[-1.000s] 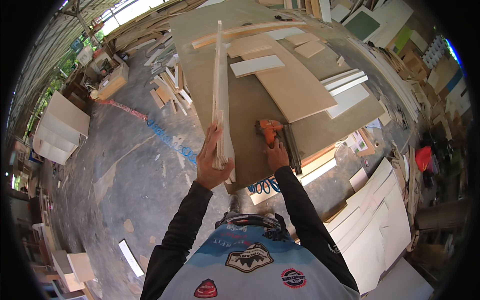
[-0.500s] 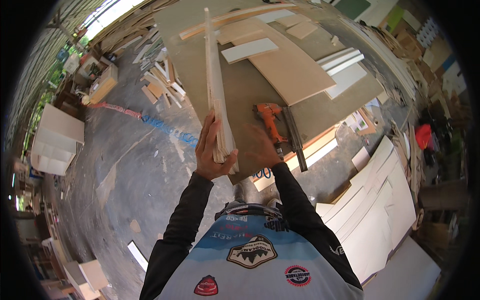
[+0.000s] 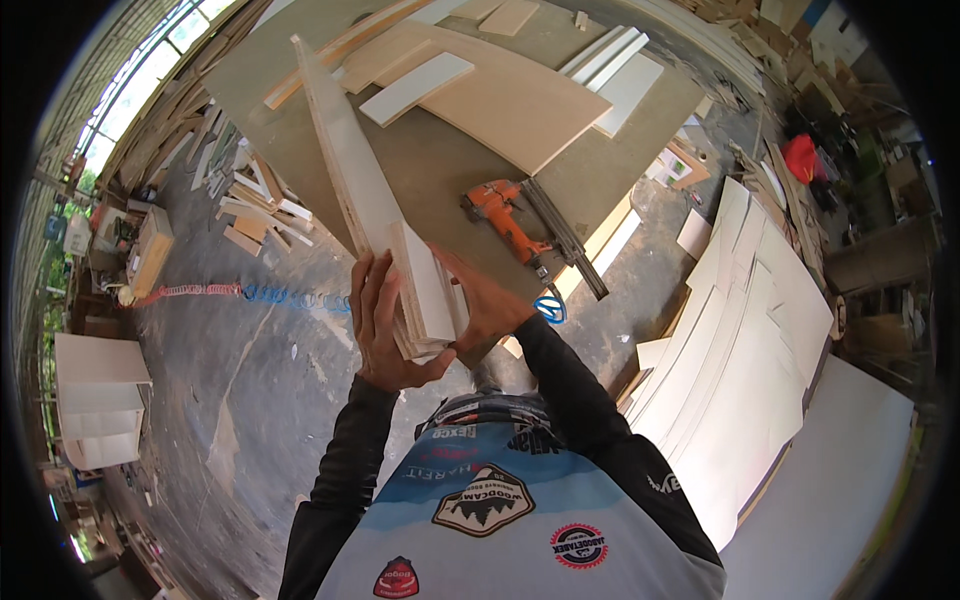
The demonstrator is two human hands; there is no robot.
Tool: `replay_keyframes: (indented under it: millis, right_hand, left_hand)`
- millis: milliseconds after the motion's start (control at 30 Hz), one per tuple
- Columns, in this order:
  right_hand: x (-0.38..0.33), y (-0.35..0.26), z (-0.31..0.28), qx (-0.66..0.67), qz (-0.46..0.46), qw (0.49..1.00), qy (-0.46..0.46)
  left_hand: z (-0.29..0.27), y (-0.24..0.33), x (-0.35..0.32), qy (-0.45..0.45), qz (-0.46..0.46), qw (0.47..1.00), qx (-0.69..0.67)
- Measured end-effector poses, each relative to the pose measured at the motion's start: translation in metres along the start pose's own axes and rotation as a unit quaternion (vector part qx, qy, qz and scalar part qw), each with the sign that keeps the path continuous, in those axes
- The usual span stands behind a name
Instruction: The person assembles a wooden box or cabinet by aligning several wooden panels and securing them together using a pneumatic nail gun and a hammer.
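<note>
A long plywood board with a pale face and layered edge slants over the worktable, its far end at upper left. At its near end sits a short plywood piece, also pale-faced. My left hand is closed round the left side of this end, thumb underneath. From the right, my right hand grips the same end, some fingers hidden behind the short piece. Right of my hands an orange nail gun with a dark magazine lies on the worktable, a blue hose at its lower end.
The worktable also bears a large tan panel, a white strip and white lengths at far right. Offcuts lie on the floor at left, near a red and blue coiled hose. White sheets lean at right.
My right hand has come from the open space beside the board onto its near end. The board has turned, showing more of its pale face. The view has shifted.
</note>
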State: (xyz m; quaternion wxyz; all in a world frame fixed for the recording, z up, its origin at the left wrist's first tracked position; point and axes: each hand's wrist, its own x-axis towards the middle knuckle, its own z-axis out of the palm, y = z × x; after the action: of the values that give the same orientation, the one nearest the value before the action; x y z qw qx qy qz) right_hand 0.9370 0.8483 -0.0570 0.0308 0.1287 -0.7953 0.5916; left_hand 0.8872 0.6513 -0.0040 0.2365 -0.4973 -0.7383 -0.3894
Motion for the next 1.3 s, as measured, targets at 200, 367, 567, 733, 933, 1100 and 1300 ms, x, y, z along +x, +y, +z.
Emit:
replay_keyframes:
  millis: [200,367,567,733,933,1100,1300]
  right_hand:
    - [-0.025,-0.005,0.018,-0.017,0.050,0.987,0.150]
    - [-0.040,0.001,0.028,-0.054,0.051,0.965,0.250]
    - [-0.054,0.010,0.024,-0.138,0.046,0.922,0.359]
    - [-0.058,0.013,0.005,-0.204,0.064,0.903,0.371]
    - [-0.069,0.026,-0.003,-0.198,0.065,0.904,0.373]
    - [-0.062,0.019,0.005,-0.185,0.043,0.910,0.368]
    - [-0.043,0.014,0.012,-0.049,0.057,0.968,0.239]
  left_hand:
    - [-0.030,-0.022,0.025,-0.134,0.105,0.985,0.028]
    - [-0.009,-0.033,0.033,-0.092,0.173,0.978,-0.077]
    - [0.011,-0.023,0.046,-0.061,0.196,0.976,-0.077]
    - [0.025,-0.019,0.052,-0.057,0.185,0.978,-0.072]
    - [0.043,-0.011,0.063,-0.056,0.204,0.974,-0.087]
    - [0.029,-0.022,0.060,-0.081,0.213,0.967,-0.115]
    - [0.012,-0.045,0.033,-0.071,0.223,0.964,-0.126]
